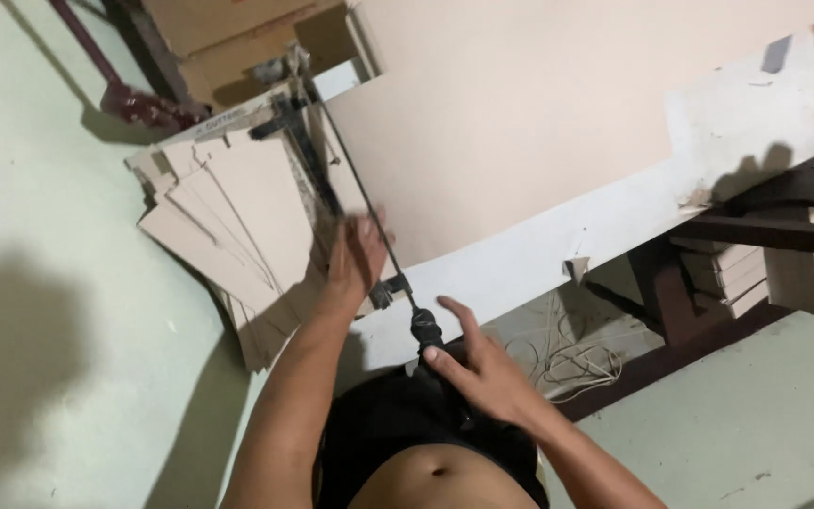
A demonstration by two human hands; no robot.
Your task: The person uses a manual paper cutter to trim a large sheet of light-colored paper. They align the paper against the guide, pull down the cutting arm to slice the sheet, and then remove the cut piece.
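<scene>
The left hand (358,253) lies flat, fingers spread and blurred, pressing down on a stack of brown cardboard sheets (237,226) at the edge of the desk (539,254); its grip is open and closes on nothing. The right hand (482,368) is at the black handle (426,330) of a paper cutter (332,179), whose long thin blade arm runs from that handle up and away along the right edge of the stack to a dark hinge at the far end. The right thumb touches the handle from below while the fingers stand loose and half spread around it, so this grip is open too, resting against the handle rather than clasped on it. The cardboard sheets are fanned out unevenly, their corners hanging past the desk over the pale green floor (40,283). To the right of the blade lies a large pale pink board (539,104) on the white desk top. Under the desk a tangle of light cords (567,363) rests on the floor, with stacked boxes (784,269) further right.
</scene>
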